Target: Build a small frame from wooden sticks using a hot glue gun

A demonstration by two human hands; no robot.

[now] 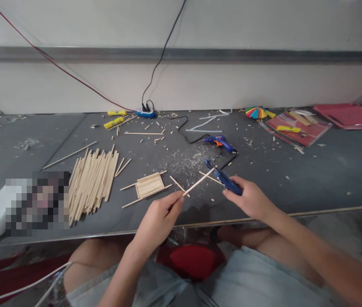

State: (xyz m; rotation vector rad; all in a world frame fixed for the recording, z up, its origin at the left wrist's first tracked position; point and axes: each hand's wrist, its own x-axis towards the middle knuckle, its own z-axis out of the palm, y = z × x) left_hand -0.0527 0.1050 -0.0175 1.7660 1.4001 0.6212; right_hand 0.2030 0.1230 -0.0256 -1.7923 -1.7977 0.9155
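My left hand [160, 217] pinches a thin wooden stick [198, 182] that slants up to the right. My right hand [248, 197] grips a blue tool [222, 177], which may be cutters or a glue gun, its tip touching the far end of the stick. Both hands hover over the front edge of the dark table [296, 170]. Left of them lies a small raft of glued sticks [149, 186] with longer sticks poking out. Further left is a pile of several loose sticks [93, 181].
A blue and orange glue gun [219, 142] lies behind, its black cable running to a power strip [145, 113] by the wall. Yellow glue tubes [113, 123], a coloured paper fan [255, 112] and red trays [299, 125] lie at the back. Wood scraps litter the table.
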